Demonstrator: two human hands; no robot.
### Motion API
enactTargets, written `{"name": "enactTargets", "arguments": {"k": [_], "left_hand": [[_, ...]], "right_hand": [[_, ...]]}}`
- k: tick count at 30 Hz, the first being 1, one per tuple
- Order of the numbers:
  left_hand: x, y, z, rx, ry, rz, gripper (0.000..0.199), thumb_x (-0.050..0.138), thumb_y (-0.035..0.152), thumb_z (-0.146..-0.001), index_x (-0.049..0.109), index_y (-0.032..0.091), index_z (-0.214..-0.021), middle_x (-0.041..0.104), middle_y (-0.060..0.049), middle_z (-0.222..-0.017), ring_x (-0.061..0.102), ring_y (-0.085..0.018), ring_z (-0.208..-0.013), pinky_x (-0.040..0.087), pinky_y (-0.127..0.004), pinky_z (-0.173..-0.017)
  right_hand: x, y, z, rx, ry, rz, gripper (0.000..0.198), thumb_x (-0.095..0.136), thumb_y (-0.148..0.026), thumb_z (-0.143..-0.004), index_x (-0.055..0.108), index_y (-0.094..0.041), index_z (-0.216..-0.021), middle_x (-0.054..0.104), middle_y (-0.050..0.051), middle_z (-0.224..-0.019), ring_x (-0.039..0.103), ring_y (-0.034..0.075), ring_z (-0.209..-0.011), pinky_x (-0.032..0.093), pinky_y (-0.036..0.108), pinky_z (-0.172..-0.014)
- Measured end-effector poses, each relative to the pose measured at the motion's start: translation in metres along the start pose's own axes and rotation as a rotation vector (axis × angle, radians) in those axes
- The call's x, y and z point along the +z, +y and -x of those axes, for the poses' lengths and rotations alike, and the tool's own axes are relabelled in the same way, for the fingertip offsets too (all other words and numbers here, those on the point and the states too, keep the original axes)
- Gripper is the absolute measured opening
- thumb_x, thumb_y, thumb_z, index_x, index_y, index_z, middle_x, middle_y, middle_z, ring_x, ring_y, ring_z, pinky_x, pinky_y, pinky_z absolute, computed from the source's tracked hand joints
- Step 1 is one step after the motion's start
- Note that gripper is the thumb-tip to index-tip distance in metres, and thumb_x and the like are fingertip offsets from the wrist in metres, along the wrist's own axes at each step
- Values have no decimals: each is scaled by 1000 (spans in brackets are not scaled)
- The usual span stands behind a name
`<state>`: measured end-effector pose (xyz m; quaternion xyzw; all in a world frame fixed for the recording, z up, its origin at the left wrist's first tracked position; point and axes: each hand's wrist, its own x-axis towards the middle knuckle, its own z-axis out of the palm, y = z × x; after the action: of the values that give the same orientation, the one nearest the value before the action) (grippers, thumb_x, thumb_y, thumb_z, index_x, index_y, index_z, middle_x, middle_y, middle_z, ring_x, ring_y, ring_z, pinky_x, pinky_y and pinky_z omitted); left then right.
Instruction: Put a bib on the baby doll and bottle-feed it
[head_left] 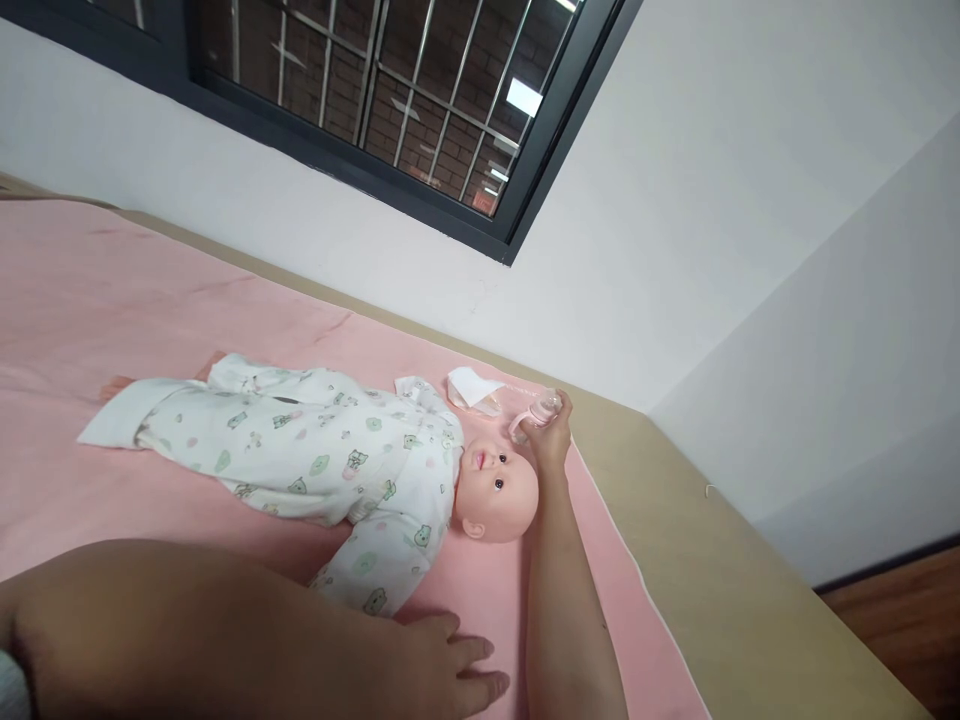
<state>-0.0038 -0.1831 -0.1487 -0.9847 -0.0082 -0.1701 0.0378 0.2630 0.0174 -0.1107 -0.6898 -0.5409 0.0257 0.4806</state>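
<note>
The right hand (553, 437) closes around a clear bottle (545, 405) with a pink part, hiding some of its body, so its full shape is hard to make out. The bottle is at the far right of the pink sheet (285, 310), just beyond the doll (375, 450)'s bald head. The left hand (442, 665), nearer and cut off below, is loosely open with nothing visible in it; its forearm hides the end of the doll's near printed sleeve. A white packet (474, 388) beside the bottle is unclear.
</note>
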Motion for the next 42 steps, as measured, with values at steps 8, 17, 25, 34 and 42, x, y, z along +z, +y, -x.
{"name": "enactTargets", "arguments": {"k": [8, 17, 25, 34, 42], "left_hand": [[1, -4, 2, 68, 107, -65, 35, 64, 18, -77, 72, 36, -106, 72, 4, -105, 69, -15, -89, 51, -23, -66], [-2, -6, -2, -8, -2, 50, 47, 68, 17, -72, 71, 43, -111, 73, 5, -106, 69, -21, -94, 52, -27, -65], [-22, 8, -1, -86, -44, 27, 42, 59, 14, -82, 68, 31, -120, 57, -3, -140, 59, -25, -120, 51, -33, -87], [-7, 1, -13, -91, -114, 102, 39, 69, 18, -74, 73, 33, -110, 64, -4, -130, 64, -27, -111, 52, -34, -79], [0, -5, -11, -91, -83, 180, 44, 69, 22, -73, 71, 37, -114, 67, -1, -123, 67, -25, -102, 50, -31, -70]], "right_hand": [[0, 1, -1, 4, -14, 7, 84, 64, -33, -62, 37, -28, -141, 64, 1, -102, 60, 19, -79, 47, 34, -81], [0, 1, 2, -19, -6, -19, 84, 63, -33, -62, 38, -28, -142, 64, 1, -97, 58, 17, -74, 47, 34, -78], [-3, -7, 10, -11, 8, -24, 83, 60, -33, -64, 37, -28, -143, 64, 1, -98, 58, 17, -75, 46, 32, -76], [-1, -4, 10, 16, -2, -8, 90, 61, -34, -64, 31, -27, -149, 65, 3, -101, 59, 18, -77, 46, 32, -76], [7, 10, 12, 24, -51, -151, 104, 60, -37, -65, 12, -22, -157, 66, 7, -110, 62, 19, -79, 49, 34, -77]]}}
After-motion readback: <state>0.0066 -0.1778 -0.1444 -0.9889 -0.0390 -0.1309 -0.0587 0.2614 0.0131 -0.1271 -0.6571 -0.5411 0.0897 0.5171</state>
